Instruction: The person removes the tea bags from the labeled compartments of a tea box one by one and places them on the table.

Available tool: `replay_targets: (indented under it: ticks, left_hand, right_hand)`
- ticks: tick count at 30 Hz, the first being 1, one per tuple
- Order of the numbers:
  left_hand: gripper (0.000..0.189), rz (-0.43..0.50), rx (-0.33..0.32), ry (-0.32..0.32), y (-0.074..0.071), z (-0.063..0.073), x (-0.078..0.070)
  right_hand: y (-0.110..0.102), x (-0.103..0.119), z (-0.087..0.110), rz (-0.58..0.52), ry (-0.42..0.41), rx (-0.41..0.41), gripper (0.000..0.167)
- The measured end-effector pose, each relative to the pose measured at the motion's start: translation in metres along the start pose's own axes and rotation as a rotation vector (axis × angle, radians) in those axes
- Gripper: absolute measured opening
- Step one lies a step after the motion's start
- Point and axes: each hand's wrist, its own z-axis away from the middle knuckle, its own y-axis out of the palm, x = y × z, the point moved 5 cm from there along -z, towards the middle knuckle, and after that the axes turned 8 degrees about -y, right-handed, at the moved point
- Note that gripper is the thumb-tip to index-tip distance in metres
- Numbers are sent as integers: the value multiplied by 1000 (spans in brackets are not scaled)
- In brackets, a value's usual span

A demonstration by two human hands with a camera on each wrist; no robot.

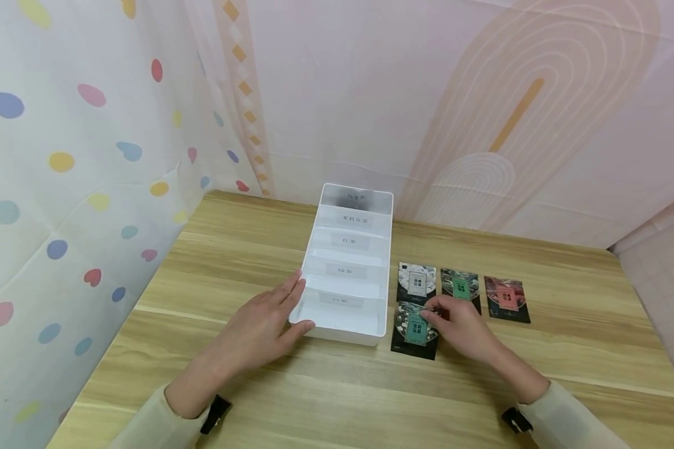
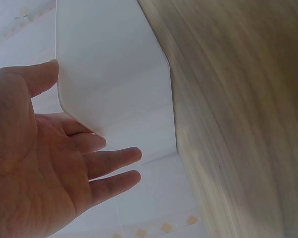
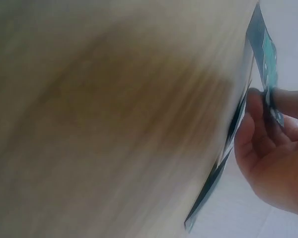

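Note:
My right hand [image 1: 463, 327] pinches a teal-labelled tea sachet [image 1: 415, 332] between thumb and fingers. In the right wrist view that sachet [image 3: 270, 62] is tilted up off the wooden surface. Against the left front corner of a long white divided box [image 1: 345, 340] rests my left hand [image 1: 258, 321]. Its thumb touches the rim and its other fingers lie fairly straight along the side, as the left wrist view shows at the box wall [image 2: 114, 64]. A white-labelled sachet [image 1: 417, 282] and a green-labelled sachet [image 1: 460, 287] lie just behind the right hand.
A red-labelled sachet [image 1: 507, 298] lies farther right on the wooden table [image 1: 337, 393]. Several compartments of the box carry printed labels [image 1: 345, 270]. A patterned curtain [image 1: 337, 93] hangs behind the table, and a dotted curtain [image 1: 90, 187] along its left.

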Motion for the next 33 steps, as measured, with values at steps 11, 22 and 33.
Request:
replay_targets:
  ticks: [11,22,33]
  left_hand:
    - [77,1,7,-6,0,0,0]
    - [78,2,9,-8,1,0,1]
    - [77,2,-2,-4,0,0,0]
  right_hand:
    - [6,-3,-4,99,48,32,6]
    - [9,-5,-7,124,25,88,11]
    - [6,-6,-11,139,56,96,13]
